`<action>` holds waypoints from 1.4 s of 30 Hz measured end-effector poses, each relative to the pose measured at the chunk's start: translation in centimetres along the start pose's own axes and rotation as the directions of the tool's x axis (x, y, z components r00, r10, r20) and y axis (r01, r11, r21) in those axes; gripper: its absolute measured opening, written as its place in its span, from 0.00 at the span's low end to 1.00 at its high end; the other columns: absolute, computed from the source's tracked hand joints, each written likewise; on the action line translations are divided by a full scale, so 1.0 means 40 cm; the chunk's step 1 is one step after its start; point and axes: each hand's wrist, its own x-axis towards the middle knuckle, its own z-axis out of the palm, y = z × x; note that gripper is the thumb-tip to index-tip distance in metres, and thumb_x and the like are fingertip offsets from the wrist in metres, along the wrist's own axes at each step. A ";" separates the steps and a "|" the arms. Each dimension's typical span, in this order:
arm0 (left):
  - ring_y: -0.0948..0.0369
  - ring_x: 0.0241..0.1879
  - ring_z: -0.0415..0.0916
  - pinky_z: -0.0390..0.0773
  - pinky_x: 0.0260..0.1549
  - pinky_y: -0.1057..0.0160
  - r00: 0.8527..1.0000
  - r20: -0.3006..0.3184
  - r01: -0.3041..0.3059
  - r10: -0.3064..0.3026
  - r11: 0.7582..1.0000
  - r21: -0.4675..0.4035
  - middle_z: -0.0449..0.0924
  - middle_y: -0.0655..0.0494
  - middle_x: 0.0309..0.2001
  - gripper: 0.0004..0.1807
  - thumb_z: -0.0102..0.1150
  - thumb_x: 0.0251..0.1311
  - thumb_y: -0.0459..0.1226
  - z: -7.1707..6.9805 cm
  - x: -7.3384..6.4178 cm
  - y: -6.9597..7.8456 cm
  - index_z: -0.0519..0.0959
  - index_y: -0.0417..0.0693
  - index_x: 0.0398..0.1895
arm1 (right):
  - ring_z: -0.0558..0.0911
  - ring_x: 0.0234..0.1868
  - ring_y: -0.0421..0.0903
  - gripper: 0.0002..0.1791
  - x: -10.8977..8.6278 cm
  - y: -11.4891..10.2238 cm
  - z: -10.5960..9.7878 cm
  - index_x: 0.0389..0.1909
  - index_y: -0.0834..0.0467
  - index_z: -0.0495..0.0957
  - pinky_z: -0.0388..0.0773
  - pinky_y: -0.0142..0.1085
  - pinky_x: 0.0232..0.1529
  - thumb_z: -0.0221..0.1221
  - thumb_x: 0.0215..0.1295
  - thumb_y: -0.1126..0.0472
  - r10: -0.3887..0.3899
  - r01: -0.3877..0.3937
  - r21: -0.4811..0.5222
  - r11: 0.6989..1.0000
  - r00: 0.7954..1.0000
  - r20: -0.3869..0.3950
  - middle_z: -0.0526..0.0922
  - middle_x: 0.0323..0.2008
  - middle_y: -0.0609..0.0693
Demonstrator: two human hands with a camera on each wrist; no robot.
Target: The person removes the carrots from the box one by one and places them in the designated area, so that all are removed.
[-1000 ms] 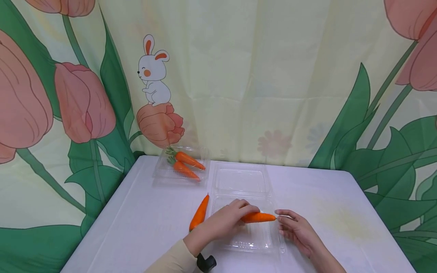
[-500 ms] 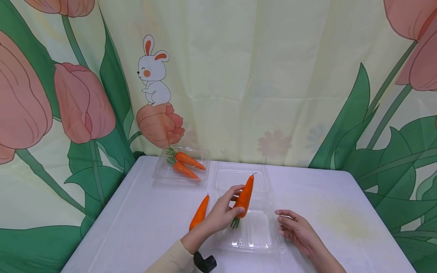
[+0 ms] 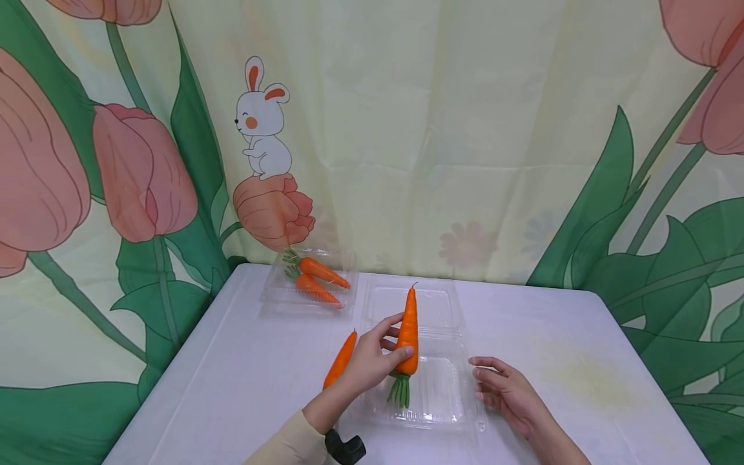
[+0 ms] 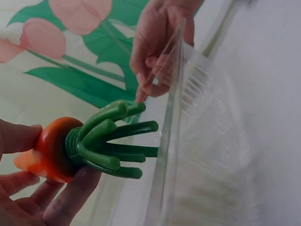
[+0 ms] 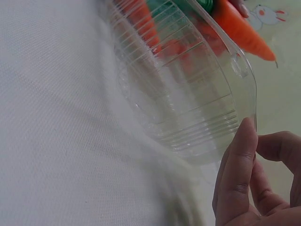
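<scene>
In the head view my left hand (image 3: 372, 361) grips a toy carrot (image 3: 409, 329) between thumb and fingers. Its pointed tip is turned away from me, and the green stalks (image 4: 113, 146) hang toward the near side. The carrot is held above the base of an open clear plastic clamshell container (image 3: 444, 381), whose lid lies back flat behind it. My right hand (image 3: 511, 397) is at the container's right edge. From the right wrist view, its thumb and forefinger (image 5: 242, 160) pinch the clear rim (image 5: 256, 99). Another carrot (image 3: 340, 361) lies left of the container, partly hidden by my left forearm.
A second clear container (image 3: 273, 297) at the back left holds two carrots (image 3: 316, 281). A white cloth covers the table (image 3: 552, 349). Behind its far edge hangs a curtain (image 3: 488, 161) printed with tulips and a rabbit.
My left hand has turned the carrot from lying sideways, tip right, to pointing away from me, and moved slightly left. The right hand has stayed at the container's edge.
</scene>
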 end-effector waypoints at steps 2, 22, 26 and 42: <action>0.56 0.44 0.81 0.88 0.29 0.55 1.000 0.007 0.022 -0.021 0.999 -0.042 0.79 0.48 0.55 0.39 0.69 0.65 0.39 -0.001 -0.002 -0.003 0.65 0.66 0.78 | 0.82 0.31 0.38 0.12 0.000 0.001 0.000 0.54 0.55 0.80 0.85 0.30 0.34 0.62 0.73 0.64 0.001 -0.001 -0.004 1.000 1.000 -0.001 0.84 0.35 0.45; 0.54 0.35 0.83 0.86 0.24 0.59 0.985 0.018 0.173 -0.172 0.977 -0.122 0.78 0.45 0.48 0.36 0.67 0.66 0.41 -0.025 -0.020 -0.020 0.68 0.66 0.77 | 0.82 0.31 0.39 0.15 0.001 -0.004 0.003 0.58 0.58 0.77 0.85 0.31 0.34 0.62 0.72 0.63 0.018 -0.018 -0.015 1.000 1.000 -0.017 0.84 0.35 0.46; 0.55 0.34 0.83 0.86 0.24 0.59 0.983 0.012 0.181 -0.181 0.975 -0.129 0.79 0.45 0.47 0.35 0.68 0.66 0.41 -0.037 -0.025 -0.026 0.69 0.67 0.76 | 0.82 0.31 0.40 0.16 0.004 -0.007 0.004 0.58 0.58 0.77 0.86 0.32 0.35 0.62 0.72 0.63 0.016 -0.016 -0.018 1.000 1.000 -0.023 0.84 0.36 0.46; 0.56 0.34 0.82 0.86 0.26 0.59 0.987 0.009 0.158 -0.158 0.982 -0.105 0.79 0.46 0.49 0.33 0.67 0.66 0.46 -0.107 -0.052 -0.048 0.71 0.63 0.75 | 0.82 0.31 0.40 0.16 0.004 -0.001 0.004 0.59 0.59 0.77 0.85 0.32 0.34 0.62 0.73 0.63 0.017 -0.019 -0.031 0.999 0.999 -0.037 0.84 0.36 0.46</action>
